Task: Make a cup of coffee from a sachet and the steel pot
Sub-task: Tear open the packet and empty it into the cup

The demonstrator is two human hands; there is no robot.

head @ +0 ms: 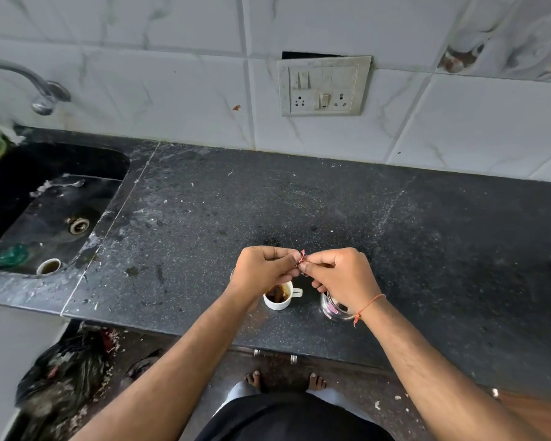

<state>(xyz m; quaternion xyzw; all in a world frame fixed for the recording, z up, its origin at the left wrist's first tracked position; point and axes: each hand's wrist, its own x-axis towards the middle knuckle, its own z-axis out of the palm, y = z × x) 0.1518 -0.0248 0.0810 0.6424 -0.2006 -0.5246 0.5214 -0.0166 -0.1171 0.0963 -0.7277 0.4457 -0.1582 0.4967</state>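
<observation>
A small red sachet (302, 258) is pinched between the fingertips of my left hand (264, 265) and my right hand (341, 275), held above the dark counter (299, 202). Just below my left hand stands a small white cup (279, 297) with brown powder or liquid inside, its handle pointing right. Under my right wrist sits a clear glass jar (333, 308) with something pink in it, partly hidden by the hand. No steel pot is in view.
A black sink (54, 211) lies at the left with a tap (42, 90), a small cup and a green item inside. A switch and socket plate (323, 85) hangs on the tiled wall. A dark rubbish bag (61, 377) sits on the floor.
</observation>
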